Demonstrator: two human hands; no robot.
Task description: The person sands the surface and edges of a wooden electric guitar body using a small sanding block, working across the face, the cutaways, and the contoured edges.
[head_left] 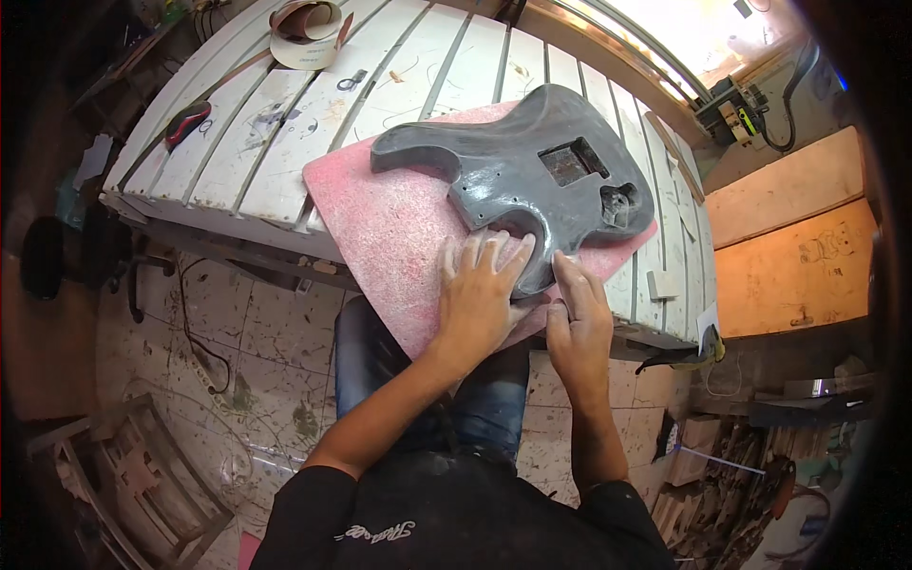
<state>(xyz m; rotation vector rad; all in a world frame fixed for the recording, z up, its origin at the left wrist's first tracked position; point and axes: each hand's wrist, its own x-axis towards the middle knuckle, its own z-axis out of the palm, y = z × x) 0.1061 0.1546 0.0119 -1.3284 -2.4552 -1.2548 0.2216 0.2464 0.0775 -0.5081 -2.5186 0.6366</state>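
Note:
A grey electric guitar body (513, 157) lies flat on a pink, dust-speckled pad (380, 228), its cavities facing up. Light dust coats the fingers of my left hand (480, 290), which are stretched out and spread along the cutaway beside the near horn. Its thumb reaches toward the tip of that horn. My right hand (578, 318) grips the horn's right side, index finger laid along the edge and the other fingers curled. The undersides of both hands are hidden, so any thin thing beneath them cannot be made out.
The white slatted table (256, 185) holds a roll of abrasive paper (306, 36), a red-and-black handled tool (187, 124) and a small pale block (663, 284). An orange cabinet (793, 266) stands right, a wooden chair (142, 475) lower left. A cable (190, 328) trails on the floor.

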